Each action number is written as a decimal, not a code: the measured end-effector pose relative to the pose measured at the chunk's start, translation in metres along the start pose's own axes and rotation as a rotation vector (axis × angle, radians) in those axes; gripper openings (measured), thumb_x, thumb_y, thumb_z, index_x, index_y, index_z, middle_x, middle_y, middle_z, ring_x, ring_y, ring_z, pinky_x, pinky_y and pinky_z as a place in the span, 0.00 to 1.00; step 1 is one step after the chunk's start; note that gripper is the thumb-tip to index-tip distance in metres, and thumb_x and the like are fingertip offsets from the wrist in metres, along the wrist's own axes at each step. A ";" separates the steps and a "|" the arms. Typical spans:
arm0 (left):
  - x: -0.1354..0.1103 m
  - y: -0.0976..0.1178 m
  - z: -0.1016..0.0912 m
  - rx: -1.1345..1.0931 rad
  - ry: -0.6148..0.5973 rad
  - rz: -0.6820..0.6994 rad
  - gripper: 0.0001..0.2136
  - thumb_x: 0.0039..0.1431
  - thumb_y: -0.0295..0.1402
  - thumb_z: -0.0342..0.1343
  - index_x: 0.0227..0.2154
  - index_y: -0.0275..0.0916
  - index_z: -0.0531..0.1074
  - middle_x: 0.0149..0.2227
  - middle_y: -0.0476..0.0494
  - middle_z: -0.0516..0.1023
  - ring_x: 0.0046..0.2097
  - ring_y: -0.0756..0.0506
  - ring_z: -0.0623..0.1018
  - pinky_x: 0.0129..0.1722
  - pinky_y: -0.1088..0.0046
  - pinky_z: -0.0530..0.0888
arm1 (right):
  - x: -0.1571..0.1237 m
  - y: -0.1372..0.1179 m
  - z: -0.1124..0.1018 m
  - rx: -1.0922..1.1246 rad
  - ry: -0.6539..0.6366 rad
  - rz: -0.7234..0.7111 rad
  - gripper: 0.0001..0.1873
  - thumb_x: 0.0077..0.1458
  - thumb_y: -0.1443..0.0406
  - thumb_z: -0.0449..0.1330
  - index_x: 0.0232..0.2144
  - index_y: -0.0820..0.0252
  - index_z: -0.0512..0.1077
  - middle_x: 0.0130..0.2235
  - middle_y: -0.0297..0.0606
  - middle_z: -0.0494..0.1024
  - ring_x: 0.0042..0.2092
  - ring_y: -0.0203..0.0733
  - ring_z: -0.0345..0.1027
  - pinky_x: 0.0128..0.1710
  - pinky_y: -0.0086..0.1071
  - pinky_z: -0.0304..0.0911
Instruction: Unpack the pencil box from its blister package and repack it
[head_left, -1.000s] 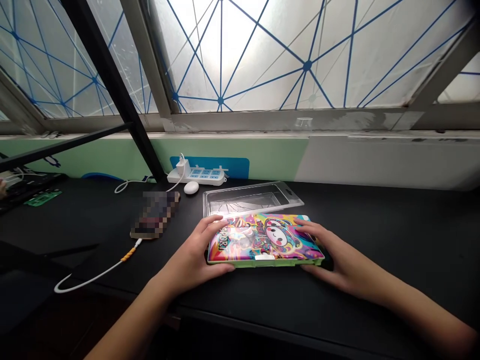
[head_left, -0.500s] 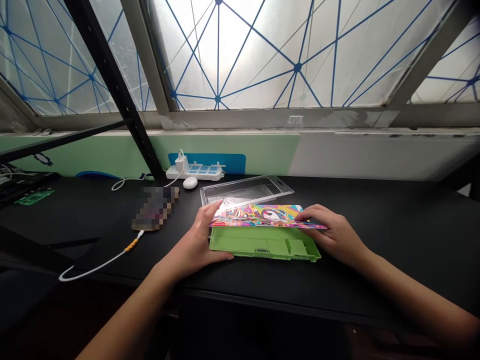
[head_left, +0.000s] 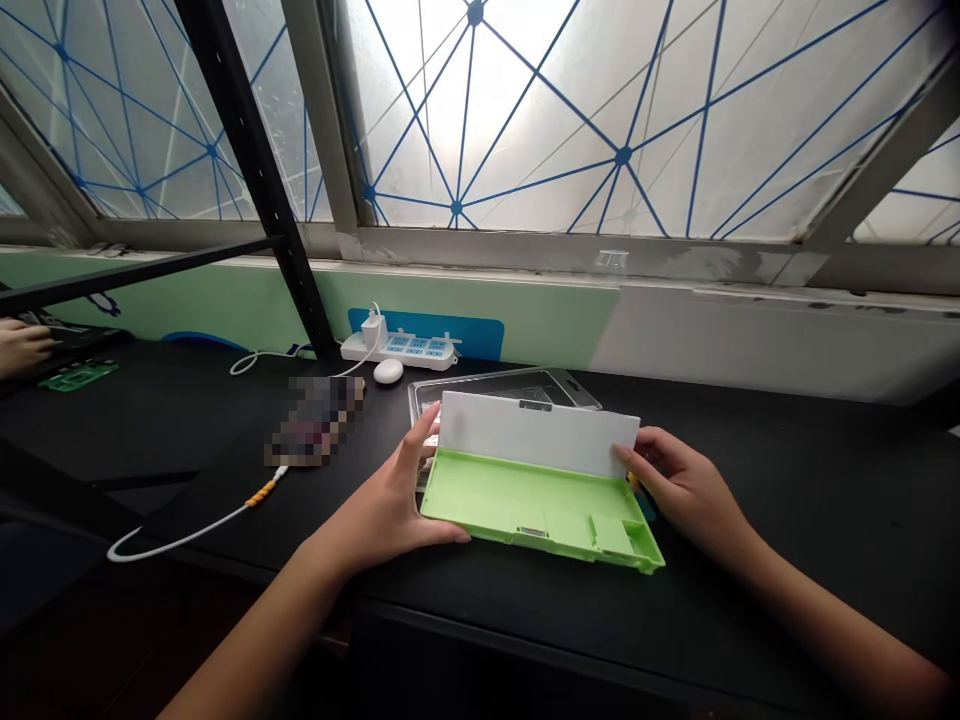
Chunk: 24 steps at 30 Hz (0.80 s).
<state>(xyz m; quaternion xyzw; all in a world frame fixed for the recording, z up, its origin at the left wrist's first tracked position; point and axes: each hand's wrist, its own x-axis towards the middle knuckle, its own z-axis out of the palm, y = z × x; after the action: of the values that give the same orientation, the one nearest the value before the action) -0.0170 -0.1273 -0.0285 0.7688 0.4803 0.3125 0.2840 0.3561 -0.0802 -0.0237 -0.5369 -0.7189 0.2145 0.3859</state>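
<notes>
A green pencil case (head_left: 517, 505) is tilted toward me above the black desk, its shallow tray bare apart from a small moulded compartment at the right end. Its lid (head_left: 540, 432) stands raised at the back, white inner face toward me. My left hand (head_left: 401, 490) grips the case's left end, thumb along the front edge and fingers behind. At the lid's right edge, my right hand (head_left: 679, 480) pinches the panel, thumb on the white face and fingers partly hidden behind. Behind the lid lies a clear plastic package (head_left: 491, 383), partly covered.
Left of my hands, a pixelated phone-like device (head_left: 315, 422) has a white cable (head_left: 187, 538) attached. A power strip (head_left: 405, 348) and a white rounded object (head_left: 388, 372) sit by the wall. Another person's hand (head_left: 22, 345) is at far left, near a green board (head_left: 79, 375).
The lid has swung up and back, so its white inside shows instead of the colourful outside. More of the green tray is visible. Another person's hand has appeared at far left.
</notes>
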 end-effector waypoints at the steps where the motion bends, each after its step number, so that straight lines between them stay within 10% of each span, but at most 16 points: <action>1: 0.000 -0.001 0.001 0.010 0.002 0.003 0.62 0.51 0.42 0.75 0.73 0.64 0.30 0.73 0.31 0.56 0.67 0.27 0.70 0.62 0.42 0.71 | 0.000 0.001 0.000 0.008 0.032 -0.036 0.17 0.65 0.48 0.59 0.38 0.53 0.75 0.33 0.36 0.79 0.32 0.43 0.73 0.30 0.34 0.69; 5: 0.000 -0.002 0.003 0.041 0.042 0.002 0.59 0.52 0.44 0.74 0.73 0.61 0.32 0.69 0.32 0.64 0.64 0.29 0.74 0.59 0.44 0.74 | -0.004 -0.003 -0.005 -0.085 0.205 -0.350 0.05 0.65 0.61 0.63 0.43 0.50 0.77 0.40 0.36 0.81 0.38 0.43 0.76 0.37 0.35 0.72; 8: 0.002 -0.001 0.002 0.063 0.082 0.031 0.56 0.54 0.45 0.72 0.73 0.57 0.34 0.61 0.36 0.75 0.61 0.32 0.77 0.59 0.47 0.74 | -0.010 -0.009 -0.011 -0.218 0.208 -0.622 0.15 0.63 0.71 0.63 0.49 0.48 0.77 0.44 0.37 0.82 0.42 0.43 0.78 0.40 0.35 0.73; 12: 0.007 0.007 -0.002 0.135 0.065 0.127 0.31 0.61 0.44 0.67 0.64 0.48 0.64 0.57 0.38 0.78 0.58 0.36 0.79 0.58 0.60 0.77 | -0.020 -0.012 -0.018 -0.323 0.011 -0.848 0.23 0.62 0.75 0.62 0.57 0.53 0.74 0.46 0.40 0.84 0.47 0.46 0.78 0.45 0.39 0.72; 24: 0.010 0.010 -0.001 0.158 0.023 0.091 0.21 0.70 0.48 0.53 0.58 0.42 0.74 0.58 0.38 0.79 0.58 0.36 0.79 0.57 0.62 0.76 | -0.019 -0.002 -0.008 -0.430 -0.020 -0.717 0.21 0.67 0.63 0.61 0.60 0.55 0.66 0.49 0.44 0.84 0.48 0.48 0.79 0.46 0.40 0.72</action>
<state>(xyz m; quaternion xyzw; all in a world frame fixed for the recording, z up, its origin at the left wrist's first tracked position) -0.0090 -0.1216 -0.0185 0.8063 0.4711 0.2949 0.2023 0.3634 -0.0996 -0.0233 -0.3191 -0.8923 -0.0834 0.3083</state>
